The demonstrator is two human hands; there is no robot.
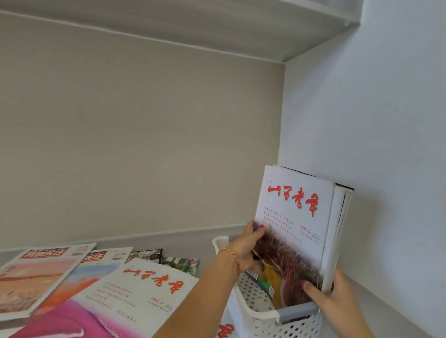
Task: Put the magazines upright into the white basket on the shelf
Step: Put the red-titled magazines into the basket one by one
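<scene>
A white perforated basket (261,326) stands on the grey shelf at the lower right. A stack of magazines (297,221) stands upright in it, leaning towards the right wall; the front one has a white cover with red characters. My left hand (247,247) grips the stack's left edge, thumb on the cover. My right hand (328,299) holds the stack's lower right corner at the basket's near rim. More magazines lie flat on the shelf to the left, among them one with a pink cover (100,317) and one with an orange picture (28,280).
The right wall (405,151) runs close beside the basket. The beige back wall (133,150) stands behind the shelf (393,310). An upper shelf board (202,21) hangs overhead. A magazine corner (225,332) pokes out just left of the basket.
</scene>
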